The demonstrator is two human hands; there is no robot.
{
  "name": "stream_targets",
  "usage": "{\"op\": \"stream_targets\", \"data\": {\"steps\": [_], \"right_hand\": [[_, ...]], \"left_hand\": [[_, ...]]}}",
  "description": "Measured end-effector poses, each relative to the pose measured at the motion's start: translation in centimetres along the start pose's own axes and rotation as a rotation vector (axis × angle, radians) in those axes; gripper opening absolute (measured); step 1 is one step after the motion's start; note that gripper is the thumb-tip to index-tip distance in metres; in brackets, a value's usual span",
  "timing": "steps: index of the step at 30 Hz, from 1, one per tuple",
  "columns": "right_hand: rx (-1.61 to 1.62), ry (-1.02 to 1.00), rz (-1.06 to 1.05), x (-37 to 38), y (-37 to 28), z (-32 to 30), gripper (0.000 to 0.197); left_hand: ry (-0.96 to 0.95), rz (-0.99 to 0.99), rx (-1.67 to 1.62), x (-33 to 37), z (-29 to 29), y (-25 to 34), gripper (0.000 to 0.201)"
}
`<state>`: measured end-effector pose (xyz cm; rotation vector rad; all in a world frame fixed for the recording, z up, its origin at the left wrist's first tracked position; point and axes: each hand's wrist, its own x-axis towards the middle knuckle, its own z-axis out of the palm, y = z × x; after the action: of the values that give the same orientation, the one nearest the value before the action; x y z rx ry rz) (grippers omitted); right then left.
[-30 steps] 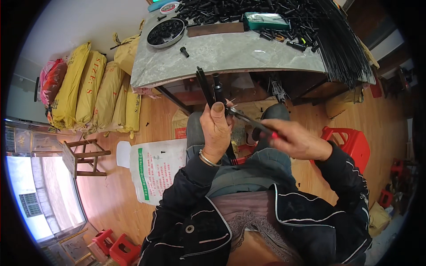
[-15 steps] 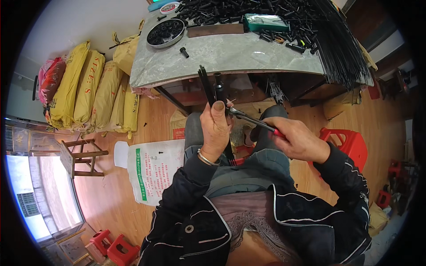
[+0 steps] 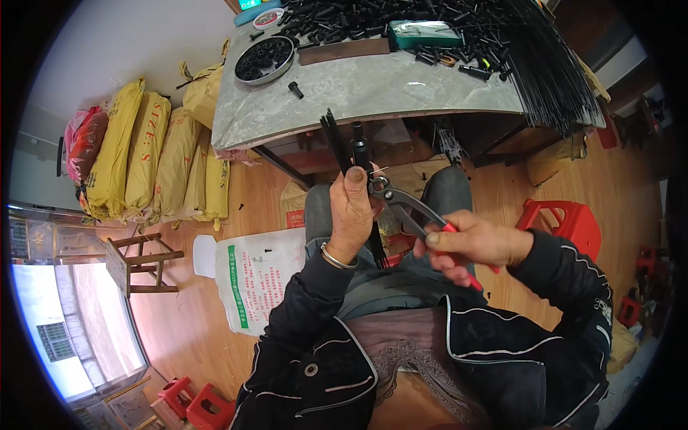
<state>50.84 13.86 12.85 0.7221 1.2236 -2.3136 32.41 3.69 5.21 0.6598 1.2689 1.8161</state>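
Note:
My left hand (image 3: 349, 215) is closed, thumb up, around a bundle of thin black rods (image 3: 335, 141) and a black tubular piece (image 3: 360, 142) standing beside them. The rods' lower ends come out beneath the hand, over my lap. My right hand (image 3: 469, 240) grips pincers (image 3: 424, 210) with red handles, which are spread apart. Their round metal head lies close by the left fingers, near the tube's lower part. A thin pale strand sticks out there; whether the jaws touch it I cannot tell.
Ahead is a grey stone-patterned table (image 3: 337, 93) with a heap of black tubular parts (image 3: 344, 21), a round dish (image 3: 284, 70) of small black pieces, a green box (image 3: 430, 43) and long black rods (image 3: 548, 72). A red stool (image 3: 573, 226) stands at right, a wooden stool (image 3: 140, 261) at left.
The pincers' handles have spread apart, with the right hand now opened wider around them. Both hands shift only slightly; the left keeps its hold on the rods and the tubular piece.

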Motion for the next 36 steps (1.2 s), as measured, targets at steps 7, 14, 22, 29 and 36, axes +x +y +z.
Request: {"op": "stream_targets", "data": {"steps": [7, 14, 22, 29, 36], "right_hand": [[0.133, 0.007, 0.019, 1.6, 1.3, 2.0, 0.03], [-0.15, 0.089, 0.128, -0.7, -2.1, -0.4, 0.035], [-1.27, 0.368, -0.167, -1.3, -4.8, 0.4, 0.027], [-1.374, 0.715, -0.542, -0.7, -2.5, 0.0, 0.031], [-1.378, 0.997, -0.669, 0.0, -1.4, -1.0, 0.042]], "left_hand": [[0.084, 0.009, 0.144, 0.2, -0.2, 0.3, 0.067], [0.003, -0.014, -0.023, 0.4, -0.2, -0.5, 0.066], [0.055, 0.021, 0.007, -0.2, 0.7, 0.1, 0.059], [-0.025, -0.006, -0.138, 0.5, -0.2, 1.1, 0.054], [0.135, -0.003, -0.067, 0.9, 0.2, 0.6, 0.046]]}}
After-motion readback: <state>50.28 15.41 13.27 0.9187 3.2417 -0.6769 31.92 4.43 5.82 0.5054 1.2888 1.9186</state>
